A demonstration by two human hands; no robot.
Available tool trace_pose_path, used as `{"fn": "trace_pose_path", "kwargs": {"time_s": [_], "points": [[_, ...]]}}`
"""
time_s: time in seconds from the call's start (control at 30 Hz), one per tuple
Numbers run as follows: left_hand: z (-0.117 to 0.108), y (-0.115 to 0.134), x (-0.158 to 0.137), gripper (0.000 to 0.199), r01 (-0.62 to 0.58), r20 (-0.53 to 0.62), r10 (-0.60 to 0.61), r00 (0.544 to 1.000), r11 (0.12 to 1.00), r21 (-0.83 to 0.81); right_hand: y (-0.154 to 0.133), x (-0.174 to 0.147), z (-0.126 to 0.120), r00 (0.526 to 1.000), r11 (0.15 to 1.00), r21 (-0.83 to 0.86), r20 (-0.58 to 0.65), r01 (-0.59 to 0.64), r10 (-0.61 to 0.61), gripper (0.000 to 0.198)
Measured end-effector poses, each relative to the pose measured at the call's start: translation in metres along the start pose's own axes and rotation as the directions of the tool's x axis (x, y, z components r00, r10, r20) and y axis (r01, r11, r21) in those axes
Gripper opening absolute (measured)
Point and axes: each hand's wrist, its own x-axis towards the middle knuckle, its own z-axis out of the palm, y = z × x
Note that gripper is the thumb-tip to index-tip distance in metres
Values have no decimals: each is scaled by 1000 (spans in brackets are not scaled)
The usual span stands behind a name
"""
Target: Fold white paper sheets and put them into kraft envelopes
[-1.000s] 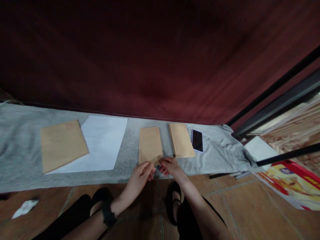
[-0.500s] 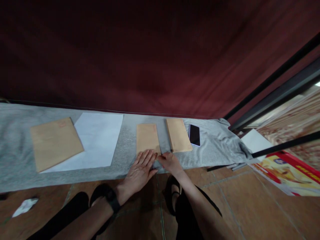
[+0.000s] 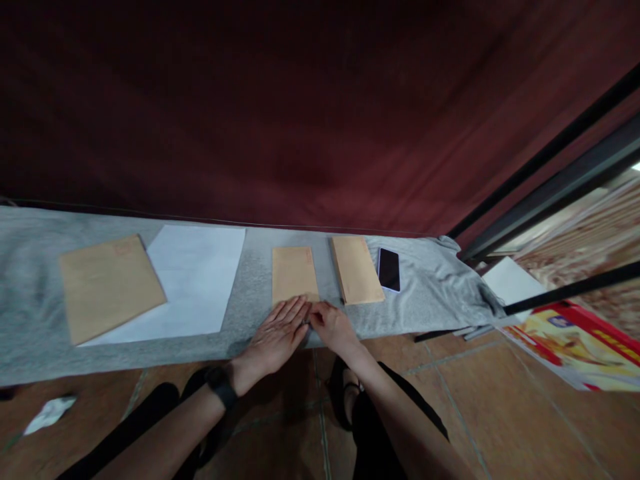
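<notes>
Brown envelope [image 3: 294, 275] lay at twelve o'clock from the hands. Left hand [image 3: 280, 335], fingers extended, rested flat over its near end, presumably steadying it. Right hand [image 3: 333, 327]: fingers curled at its five-o'clock corner; couldn't tell whether they gripped. Envelope stack [image 3: 357, 270] sat at three o'clock, likely for easy reach.

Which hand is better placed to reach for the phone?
Probably the right hand: it is nearer the phone, on that same side. The left hand is farther off, lying flat across the near end of the middle envelope.
</notes>
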Motion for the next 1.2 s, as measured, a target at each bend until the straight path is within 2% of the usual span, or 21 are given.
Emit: {"fn": "trace_pose_path", "kwargs": {"time_s": [0.17, 0.33, 0.47, 0.57, 0.67, 0.77, 0.9, 1.2], "points": [[0, -11, 18, 59, 16, 26, -16, 1000, 1000, 24, 1, 7, -3, 999, 1000, -3, 29, -20, 21, 19], [-5, -37, 43, 56, -65, 3, 65, 998, 997, 32, 3, 12, -1, 1000, 999, 44, 5, -28, 28, 21], [-19, -72, 85, 59, -89, -2, 89, 996, 994, 61, 8, 14, 4, 1000, 1000, 1, 1, -30, 30, 19], [-31, -98, 121, 60, -12, -19, 13, 1000, 999, 44, 11, 16, 7, 1000, 1000, -13, 1, -11, 11, 19], [-36, -111, 148, 59, -72, -10, 72, 997, 996, 44, 11, 16, 7, 1000, 1000, -19, -7, -2, 2, 17], [-33, -113, 161, 58, -107, 10, 107, 994, 993, 48, 8, 16, 5, 1000, 999, -48, 19, 4, -3, 20], [-25, -106, 164, 56, -138, 52, 136, 989, 989, 51, 4, 15, 0, 999, 996, -90, 49, 5, 0, 19], [-16, -78, 138, 62, -145, 77, 144, 987, 989, 19, 5, 16, -8, 996, 1000, 12, 91, 16, -17, 20]]}}
